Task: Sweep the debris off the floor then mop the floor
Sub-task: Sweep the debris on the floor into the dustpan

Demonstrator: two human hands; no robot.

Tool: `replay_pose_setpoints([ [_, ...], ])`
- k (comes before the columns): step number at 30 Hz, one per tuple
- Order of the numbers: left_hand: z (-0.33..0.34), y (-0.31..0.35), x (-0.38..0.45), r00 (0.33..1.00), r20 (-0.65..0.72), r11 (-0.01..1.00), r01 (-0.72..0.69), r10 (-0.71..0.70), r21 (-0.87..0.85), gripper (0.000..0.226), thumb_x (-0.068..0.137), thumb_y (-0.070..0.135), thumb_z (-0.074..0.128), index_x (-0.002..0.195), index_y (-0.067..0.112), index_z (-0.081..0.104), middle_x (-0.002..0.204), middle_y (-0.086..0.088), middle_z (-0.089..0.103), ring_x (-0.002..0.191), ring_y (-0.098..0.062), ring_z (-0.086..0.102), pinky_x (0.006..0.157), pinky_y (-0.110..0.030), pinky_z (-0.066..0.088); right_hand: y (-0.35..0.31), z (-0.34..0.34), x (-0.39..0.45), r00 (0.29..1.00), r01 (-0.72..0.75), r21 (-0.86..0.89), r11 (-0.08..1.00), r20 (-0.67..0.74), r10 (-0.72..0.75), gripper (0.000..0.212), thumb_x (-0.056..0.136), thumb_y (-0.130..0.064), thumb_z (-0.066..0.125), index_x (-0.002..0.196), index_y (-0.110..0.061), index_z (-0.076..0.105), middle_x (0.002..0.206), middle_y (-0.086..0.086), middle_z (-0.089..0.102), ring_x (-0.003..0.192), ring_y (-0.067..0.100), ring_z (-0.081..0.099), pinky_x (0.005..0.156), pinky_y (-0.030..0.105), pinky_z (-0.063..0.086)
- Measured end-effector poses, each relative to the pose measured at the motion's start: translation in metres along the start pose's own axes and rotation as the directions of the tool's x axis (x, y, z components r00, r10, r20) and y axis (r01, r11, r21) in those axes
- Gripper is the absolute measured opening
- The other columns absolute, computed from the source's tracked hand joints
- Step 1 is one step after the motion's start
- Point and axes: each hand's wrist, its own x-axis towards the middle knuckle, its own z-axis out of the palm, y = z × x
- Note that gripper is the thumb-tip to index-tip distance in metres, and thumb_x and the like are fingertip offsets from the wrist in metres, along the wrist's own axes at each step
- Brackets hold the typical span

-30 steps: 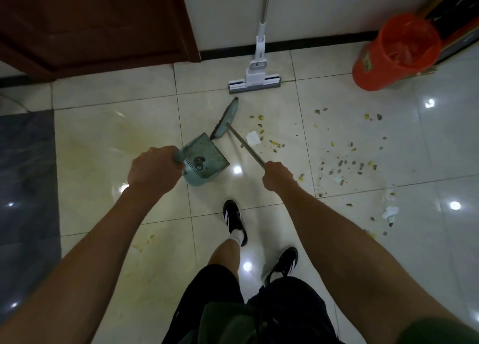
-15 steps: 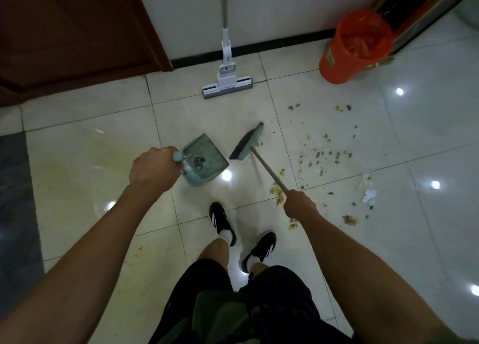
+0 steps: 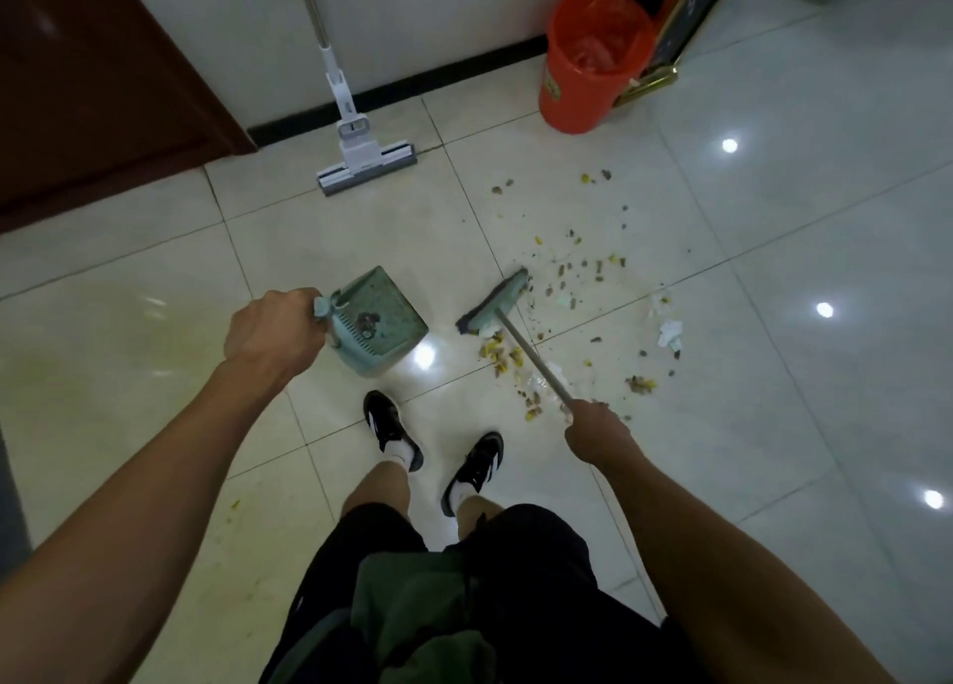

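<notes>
The left hand (image 3: 273,330) grips the dustpan (image 3: 379,320), hiding its handle. The right hand (image 3: 598,433) is closed on the broom (image 3: 497,304), whose bristles meet scattered debris (image 3: 577,271); the mop (image 3: 361,160) handle is cut off above.

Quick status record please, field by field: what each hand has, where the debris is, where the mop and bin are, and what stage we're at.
left hand: grips the handle of the teal dustpan
right hand: grips the broom by its handle
broom head: down beside a small pile of debris
other debris: scattered over the tiles to the right of the broom
dustpan contents: a few dark bits inside
mop: unused, leaning on the wall
orange bin: by the wall, lined with a bag
stage: sweeping, mopping not begun
</notes>
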Motion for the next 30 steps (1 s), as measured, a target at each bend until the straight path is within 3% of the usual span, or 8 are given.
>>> replay_pose_setpoints([
  [5, 0.000, -0.011, -0.041, 0.992, -0.049, 0.992, 0.113, -0.116, -0.054, 0.011, 0.094, 0.037, 0.065, 0.098, 0.028, 0.070, 0.086, -0.011, 0.070, 0.072, -0.032, 0.060, 0.065, -0.035, 0.047, 0.018, 0.003, -0.003, 0.992, 0.125, -0.047, 0.991, 0.017, -0.124, 0.050, 0.090, -0.013, 0.045, 0.139, -0.019, 0.049, 0.107, 0.009, 0.062, 0.091, 0.027, 0.064, 0.079, 0.038, 0.057],
  [12, 0.002, -0.058, -0.108, 0.940, -0.089, 0.940, 0.317, -0.329, -0.126, 0.019, 0.096, 0.041, 0.060, 0.100, 0.026, 0.072, 0.085, -0.011, 0.068, 0.074, -0.036, 0.062, 0.067, -0.038, 0.051, -0.031, 0.010, 0.007, 0.946, 0.320, -0.164, 0.933, 0.099, -0.308, 0.043, 0.093, -0.016, 0.048, 0.136, -0.012, 0.049, 0.123, 0.014, 0.056, 0.106, 0.030, 0.061, 0.086, 0.038, 0.055],
  [16, 0.010, -0.081, -0.141, 0.907, -0.063, 0.908, 0.410, -0.415, -0.081, 0.019, 0.097, 0.041, 0.057, 0.103, 0.028, 0.070, 0.091, -0.014, 0.070, 0.079, -0.038, 0.064, 0.070, -0.039, 0.052, -0.061, 0.022, 0.007, 0.918, 0.395, -0.261, 0.881, 0.159, -0.364, 0.042, 0.097, -0.017, 0.048, 0.138, -0.010, 0.046, 0.119, 0.014, 0.057, 0.104, 0.029, 0.062, 0.080, 0.035, 0.052],
  [21, 0.022, -0.104, -0.180, 0.888, -0.027, 0.888, 0.457, -0.459, -0.057, 0.014, 0.097, 0.035, 0.059, 0.100, 0.026, 0.069, 0.078, -0.006, 0.063, 0.068, -0.030, 0.058, 0.064, -0.035, 0.047, -0.090, 0.041, 0.000, 0.893, 0.451, -0.350, 0.821, 0.177, -0.414, 0.041, 0.096, -0.015, 0.051, 0.137, -0.011, 0.048, 0.116, 0.011, 0.058, 0.101, 0.027, 0.063, 0.080, 0.035, 0.053],
  [26, 0.038, -0.116, -0.210, 0.885, -0.017, 0.882, 0.463, -0.466, -0.086, 0.015, 0.097, 0.037, 0.059, 0.102, 0.026, 0.068, 0.087, -0.012, 0.069, 0.076, -0.035, 0.062, 0.069, -0.039, 0.053, -0.104, 0.061, -0.016, 0.894, 0.448, -0.413, 0.793, 0.179, -0.411, 0.039, 0.094, -0.013, 0.056, 0.132, -0.010, 0.053, 0.110, 0.009, 0.059, 0.095, 0.026, 0.065, 0.070, 0.032, 0.050],
  [30, 0.058, -0.116, -0.225, 0.891, -0.019, 0.887, 0.449, -0.453, -0.110, 0.016, 0.096, 0.036, 0.058, 0.104, 0.027, 0.069, 0.089, -0.014, 0.070, 0.079, -0.038, 0.066, 0.072, -0.041, 0.056, -0.082, 0.066, -0.030, 0.921, 0.390, -0.407, 0.826, 0.170, -0.352, 0.037, 0.097, -0.016, 0.052, 0.133, -0.011, 0.052, 0.116, 0.009, 0.059, 0.101, 0.026, 0.064, 0.078, 0.035, 0.054],
])
